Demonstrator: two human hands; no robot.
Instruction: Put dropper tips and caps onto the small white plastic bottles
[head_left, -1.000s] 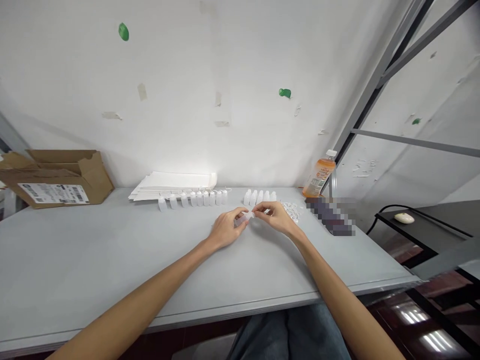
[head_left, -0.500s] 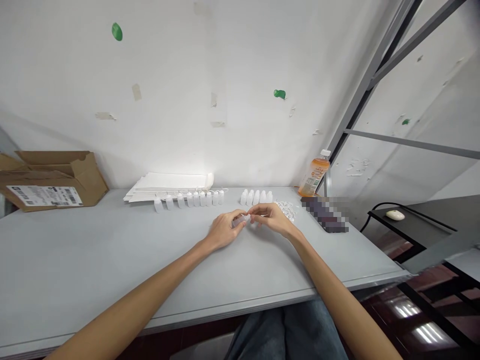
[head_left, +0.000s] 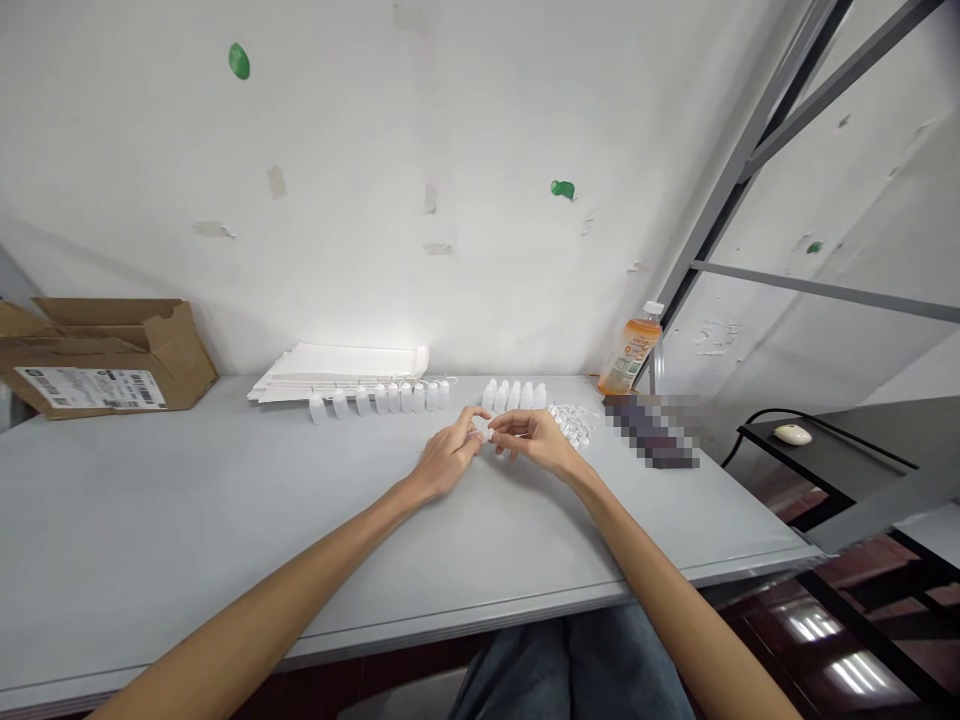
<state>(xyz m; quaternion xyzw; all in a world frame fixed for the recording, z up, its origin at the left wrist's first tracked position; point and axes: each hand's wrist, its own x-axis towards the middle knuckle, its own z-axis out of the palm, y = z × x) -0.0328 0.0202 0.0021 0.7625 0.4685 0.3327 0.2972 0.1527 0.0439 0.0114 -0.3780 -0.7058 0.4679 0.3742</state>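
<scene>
My left hand is closed round a small translucent squeeze bottle, mostly hidden by the fingers. My right hand pinches at the small white cap at the bottle's end, its fingertips close to those of my left hand. Beyond my right hand, several small uncapped bottles stand in a group. Beside it lies a pile of white caps with thin straps. Further left, several capped bottles stand upright in a row.
White flat envelopes or sheets are stacked by the wall. An opened cardboard box sits at the far left of the grey table. An orange drink bottle leans at the back right, near a dark pixelated object.
The fingers of my left hand have lifted and shifted around the bottle, which now shows less. My right hand has moved slightly left, still at the cap.
</scene>
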